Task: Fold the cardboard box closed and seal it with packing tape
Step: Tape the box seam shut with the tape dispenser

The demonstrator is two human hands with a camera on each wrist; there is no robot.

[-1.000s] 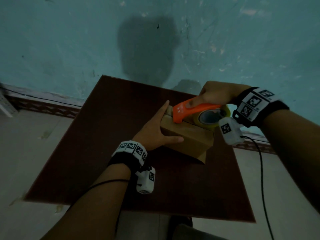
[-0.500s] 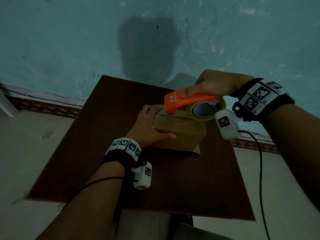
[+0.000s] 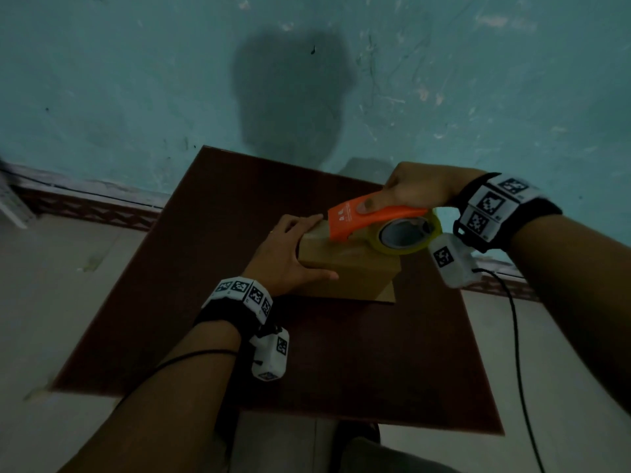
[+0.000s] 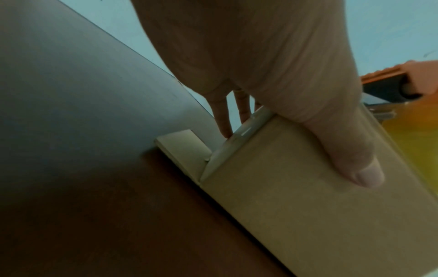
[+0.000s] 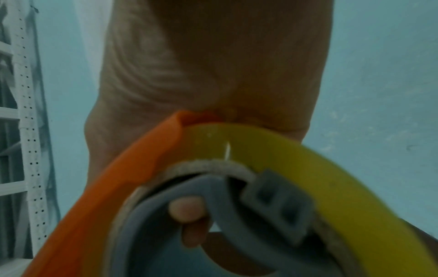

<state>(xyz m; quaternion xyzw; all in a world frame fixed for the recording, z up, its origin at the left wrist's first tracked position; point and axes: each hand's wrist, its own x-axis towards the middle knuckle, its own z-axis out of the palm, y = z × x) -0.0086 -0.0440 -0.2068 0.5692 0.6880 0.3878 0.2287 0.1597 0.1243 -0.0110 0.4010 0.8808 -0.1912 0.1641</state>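
A small brown cardboard box (image 3: 351, 271) stands on the dark brown table (image 3: 211, 268), its top flaps down. My left hand (image 3: 290, 254) grips its left end, with the thumb (image 4: 343, 150) along the near side and the fingers curled over the far top edge. My right hand (image 3: 413, 189) grips an orange tape dispenser (image 3: 368, 216) that carries a yellow tape roll (image 3: 406, 237). The dispenser's front end sits on the box top near the left end. In the right wrist view a fingertip (image 5: 187, 208) shows through the dispenser's grey hub (image 5: 272, 202). The box top under the dispenser is hidden.
A loose bottom flap (image 3: 386, 291) sticks out on the box's right side, and another flap (image 4: 184, 150) lies flat at its left end. A teal wall (image 3: 170, 80) rises right behind the table. A black cable (image 3: 515, 336) hangs from my right wrist. A white rack (image 5: 26, 131) stands far left.
The box has turned squarer to me. My left hand went from flat fingers on the box to curling over its left end. The dispenser has stayed near that end, tilted a little more.
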